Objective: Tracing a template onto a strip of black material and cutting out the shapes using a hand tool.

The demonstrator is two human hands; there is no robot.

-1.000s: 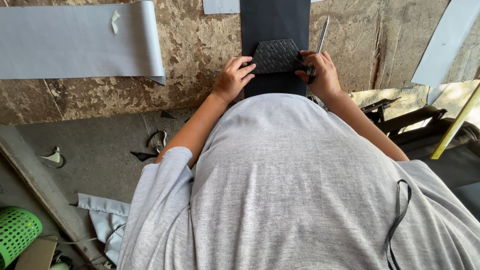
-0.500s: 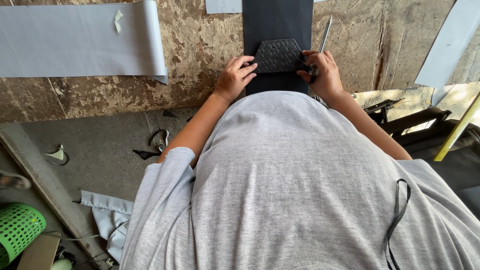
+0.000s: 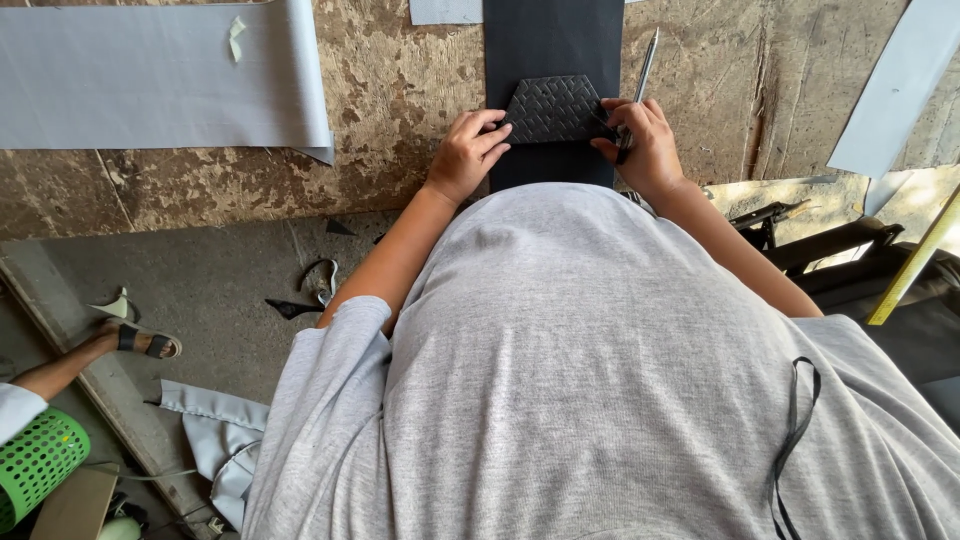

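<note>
You look down over your grey shirt at a worn wooden tabletop [image 3: 400,150]. A black strip [image 3: 553,40] of material runs from the far edge toward you, and on it lies a black woven-pattern piece [image 3: 555,108] with angled far corners.

Your left hand [image 3: 468,152] rests at the piece's left edge, fingers loosely curled, their tips pressing down on the piece rather than closing around it. Your right hand [image 3: 645,145] sits at the piece's right edge, fingers closed around a slim silver pen [image 3: 640,80] that slants up and away from you; its tip meets the piece near the right corner.

To the left, well apart, a wide grey sheet [image 3: 150,75] lies flat on the tabletop, one corner curling over the near edge. Another grey strip [image 3: 895,85] leans at the far right.

Below the tabletop on the left, the floor shows dark scraps [image 3: 290,307], another person's sandalled foot [image 3: 135,340], and a green basket [image 3: 35,465].
</note>
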